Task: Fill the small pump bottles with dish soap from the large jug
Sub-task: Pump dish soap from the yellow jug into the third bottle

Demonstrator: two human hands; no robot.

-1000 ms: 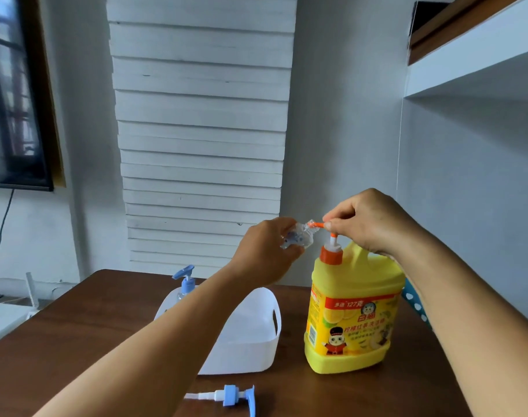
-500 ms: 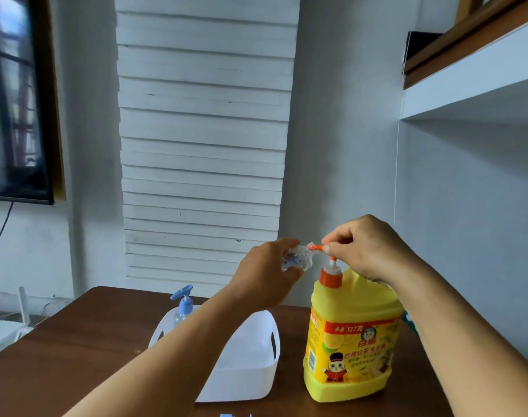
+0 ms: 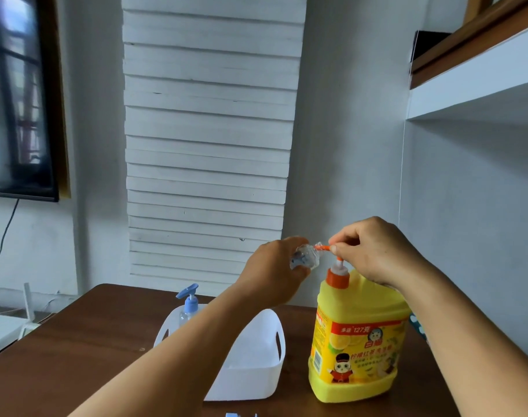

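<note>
The large yellow dish soap jug (image 3: pixel 357 338) stands upright on the brown table (image 3: pixel 76 356) at the right, with an orange pump on top. My right hand (image 3: pixel 374 254) rests on the orange pump head (image 3: pixel 327 247), fingers closed over it. A small clear bottle (image 3: pixel 306 256) is held tilted by my left hand (image 3: pixel 274 270), its mouth at the pump's orange spout. A second small bottle with a blue pump (image 3: pixel 190 302) stands in the white basket (image 3: pixel 256 380).
A loose blue pump top (image 3: pixel 240 414) lies at the table's near edge, mostly cut off. A patterned object (image 3: pixel 416 325) shows behind the jug. A wall shelf hangs above right, and a dark screen on the left wall.
The camera has tilted upward, so the table and hands sit lower in view. Both hands stay at the jug's pump, with the small bottle still at the spout.
</note>
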